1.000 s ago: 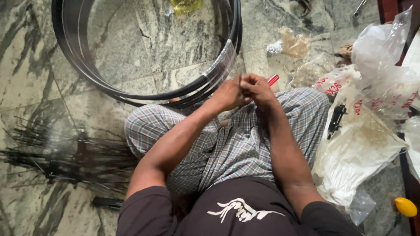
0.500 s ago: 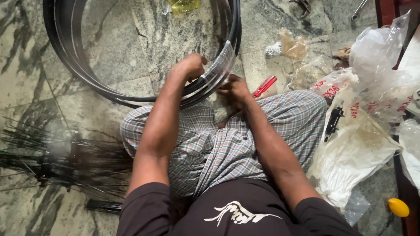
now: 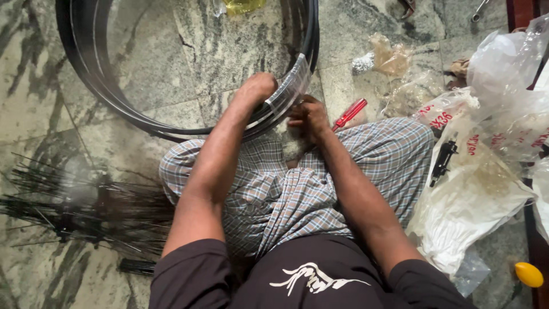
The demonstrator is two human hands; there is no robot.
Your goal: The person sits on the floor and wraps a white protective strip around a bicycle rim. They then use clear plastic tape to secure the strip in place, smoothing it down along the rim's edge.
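Rims [image 3: 143, 123], black and stacked into one big hoop, lie on the stone floor [image 3: 34, 74] just beyond the person's crossed legs, the near right part wrapped in clear plastic [image 3: 289, 86]. The left hand [image 3: 257, 86] rests on the near edge of the hoop with its fingers curled over and around it, holding the rims. The right hand [image 3: 309, 114] is just right of it, touching the wrapped part; its fingers are bent close together, but whether they pinch the plastic cannot be told. A red tool [image 3: 350, 113] lies on the floor right beside that hand. Thin dark spokes [image 3: 74, 206] are heaped at the near left. Crumpled plastic bags [image 3: 486, 149] crowd the right side, a black part [image 3: 443, 162] lying on one, with a yellow object [image 3: 529, 274] at the near right.
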